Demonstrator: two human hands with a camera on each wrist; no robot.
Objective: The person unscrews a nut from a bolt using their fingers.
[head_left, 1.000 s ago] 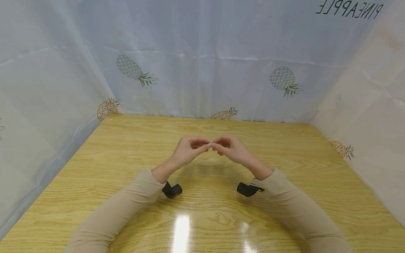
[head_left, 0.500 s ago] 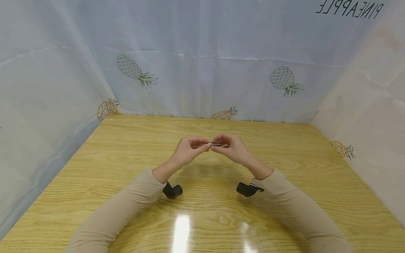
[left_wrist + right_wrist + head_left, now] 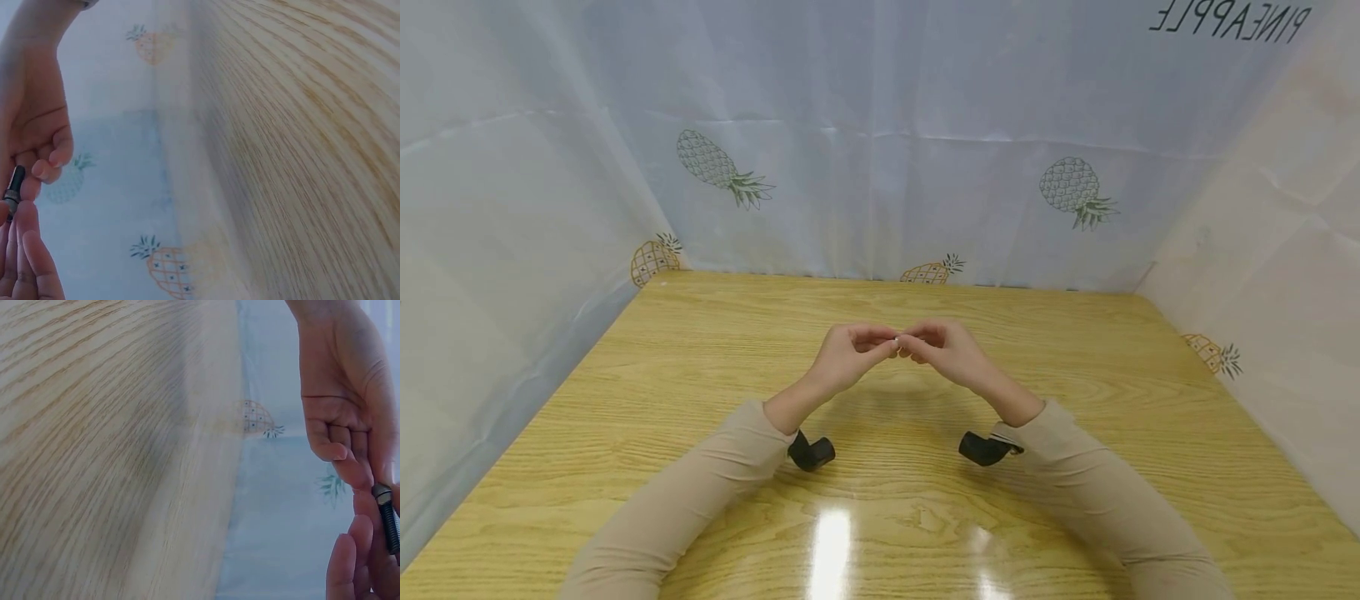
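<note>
A small bolt with a dark threaded shank and a silver, nut-like end is held up between both hands, above the table. My left hand pinches its silver end between thumb and fingertips. From the other side, my right hand brings thumb and fingers together on the bolt, with the fingertips of both hands meeting. The shank points toward the right palm, as the bolt also shows in the left wrist view. In the head view the fingers hide nearly all of it, leaving a tiny silver glint.
A wood-grain table lies beneath the hands. White cloth printed with pineapples hangs behind and at both sides. Black wrist mounts stick out under each beige sleeve.
The right thumb and fingers parted around the shank half a second ago, baring it, and have come back together on it. The left hand has stayed nearly still.
</note>
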